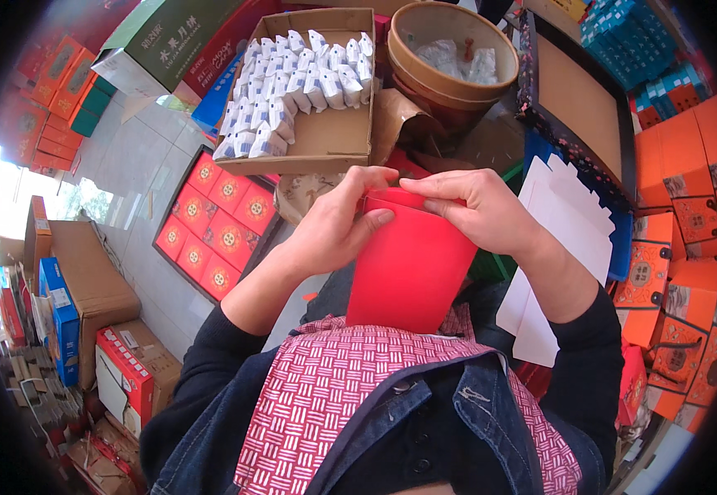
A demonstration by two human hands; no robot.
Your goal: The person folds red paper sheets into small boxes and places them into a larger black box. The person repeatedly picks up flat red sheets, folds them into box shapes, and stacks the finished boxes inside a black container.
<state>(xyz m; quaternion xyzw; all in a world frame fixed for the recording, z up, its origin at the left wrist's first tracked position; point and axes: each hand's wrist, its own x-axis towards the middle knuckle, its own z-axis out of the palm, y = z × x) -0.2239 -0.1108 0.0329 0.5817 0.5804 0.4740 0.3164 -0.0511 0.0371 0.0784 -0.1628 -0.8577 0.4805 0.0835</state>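
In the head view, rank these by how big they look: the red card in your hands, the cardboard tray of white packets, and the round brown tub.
1. Cardboard tray
2. Red card, though being nearer the camera inflates it, so its rank against the tray is unsure
3. Round brown tub

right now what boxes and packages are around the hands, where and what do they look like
Red box: flat red card, held by left hand and right hand.
Sachet tray: brown open carton ahead, rows of white-blue packets.
Red tray: left floor, square red packs.
Green box: upper left.
Orange boxes: right, stacked.
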